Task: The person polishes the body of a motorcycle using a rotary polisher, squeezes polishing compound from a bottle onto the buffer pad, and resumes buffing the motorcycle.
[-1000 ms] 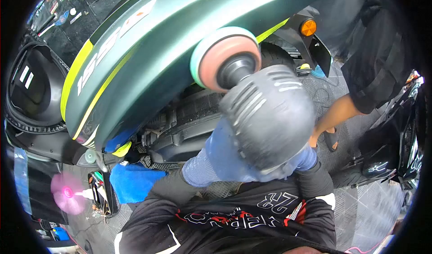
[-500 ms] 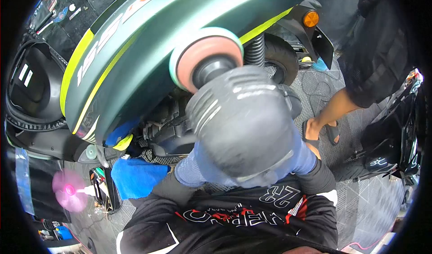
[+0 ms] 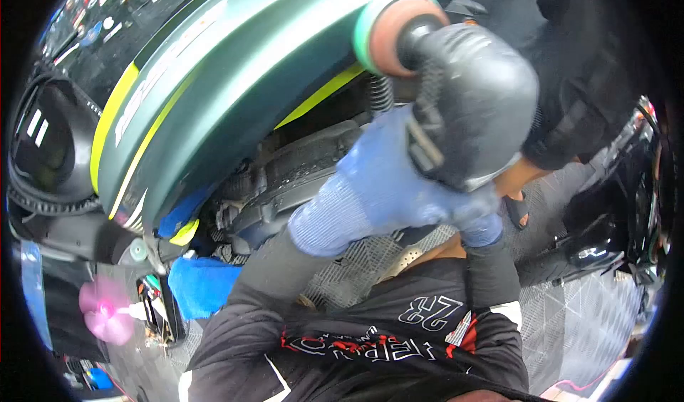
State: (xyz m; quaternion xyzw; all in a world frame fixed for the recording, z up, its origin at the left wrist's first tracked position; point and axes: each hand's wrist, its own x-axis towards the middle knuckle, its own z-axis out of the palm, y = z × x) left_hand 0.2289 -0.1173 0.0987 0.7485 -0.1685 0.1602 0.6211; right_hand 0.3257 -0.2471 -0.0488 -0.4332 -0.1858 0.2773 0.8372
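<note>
A black electric polisher with a pinkish-orange foam pad and green backing edge is held up by me. The pad is against the upper right part of the dark green motorcycle side panel. My left hand, in a blue knit glove, grips the polisher body from the left, its fingertips partly hidden behind the machine. My right hand, in a matching glove, is closed at the polisher's rear, mostly hidden beneath it. Yellow-green stripes and white lettering run along the panel.
A person in dark clothes stands close on the right. A blue cloth and a spinning pink fan are at lower left. Another glossy black motorcycle is at the right. A black seat compartment is at far left.
The polisher has moved up and to the right along the panel, and both my hands went with it. My left glove now shows more fully. The view has shifted slightly.
</note>
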